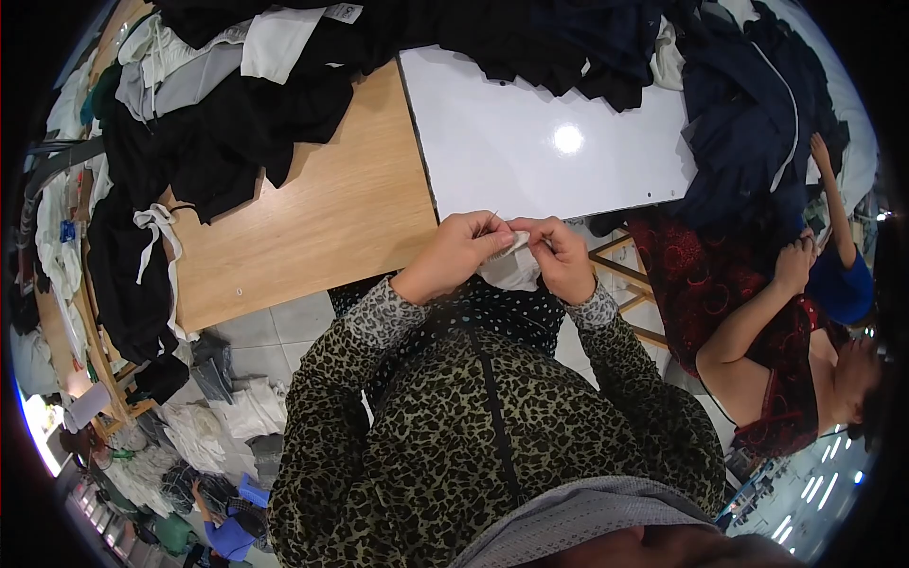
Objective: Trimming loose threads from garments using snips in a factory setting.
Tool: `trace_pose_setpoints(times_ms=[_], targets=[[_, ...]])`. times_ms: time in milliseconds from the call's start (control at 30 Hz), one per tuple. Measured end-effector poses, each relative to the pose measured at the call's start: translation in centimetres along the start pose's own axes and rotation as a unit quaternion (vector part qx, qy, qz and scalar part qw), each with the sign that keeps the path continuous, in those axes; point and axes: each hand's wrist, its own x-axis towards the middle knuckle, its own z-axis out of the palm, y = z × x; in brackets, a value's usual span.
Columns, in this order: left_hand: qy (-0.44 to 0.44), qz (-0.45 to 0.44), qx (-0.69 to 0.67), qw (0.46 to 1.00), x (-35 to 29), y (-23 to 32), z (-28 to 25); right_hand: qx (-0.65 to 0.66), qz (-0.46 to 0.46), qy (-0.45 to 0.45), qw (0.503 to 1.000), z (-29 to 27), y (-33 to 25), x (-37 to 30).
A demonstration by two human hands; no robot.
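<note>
Left grip (454,254): thumb and fingers pinched together on the cloth's upper edge; no visible gap.
Right grip (568,263): fingertips bunched on the same edge, close beside the left ones.
Cloth (511,275): white, small, between both hands, just off the near edge of the white surface (511,161), above the dotted trousers (454,317).
Lie from grip: below the fingertips, toward the wearer's body; both hands touch it, neither clearly nearer.
Direction: held edge slants up to the right; loose part hangs toward the lap.
Long axis: cannot tell; cloth gathered, partly hidden by fingers.
</note>
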Motion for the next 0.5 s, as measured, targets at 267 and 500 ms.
trace_pose_setpoints(times_ms=[267, 500], targets=[[0.027, -0.038, -0.025, 0.999, 0.0, 0.6, 0.1, 0.087, 0.087, -0.007, 0.992, 0.1, -1.2, 0.5], [0.090, 0.165, 0.278, 0.942, -0.3, 0.8, 1.0, -0.015, 0.030, -0.020, 0.999, -0.4, -0.8, 0.5]])
